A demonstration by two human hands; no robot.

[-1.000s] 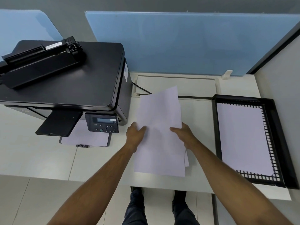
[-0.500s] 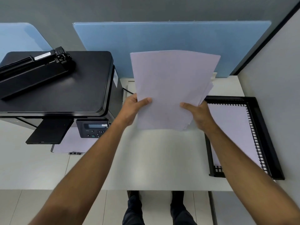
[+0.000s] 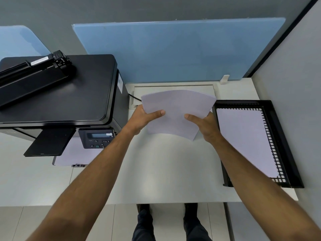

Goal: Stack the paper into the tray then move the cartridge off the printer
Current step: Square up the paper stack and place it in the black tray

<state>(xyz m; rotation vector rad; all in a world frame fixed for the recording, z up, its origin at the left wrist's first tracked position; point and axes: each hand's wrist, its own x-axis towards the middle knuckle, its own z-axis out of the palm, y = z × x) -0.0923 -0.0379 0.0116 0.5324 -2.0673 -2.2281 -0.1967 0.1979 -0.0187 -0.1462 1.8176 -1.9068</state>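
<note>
Spanning the whole lower view, a white desk (image 3: 165,171) carries everything, backed by a blue screen (image 3: 173,49). On its left stands a black printer (image 3: 69,94) with its control panel (image 3: 97,138) facing the person and a sheet lying in its front output. Across the printer's flat lid, toward the left, lies the long black cartridge (image 3: 34,70), slanted and resting on the lid. At the right edge of the desk sits the black tray (image 3: 286,136), already holding white paper flat inside. Between printer and tray, raised above the desk, a stack of paper (image 3: 177,110) is held by both hands and bows slightly upward. The left hand (image 3: 144,119) pinches the stack's left edge, thumb on top. The right hand (image 3: 206,124) grips the right edge the same way, just beside the tray's near-left corner. Below the desk edge, two dark shoes (image 3: 144,209) show on the floor
</note>
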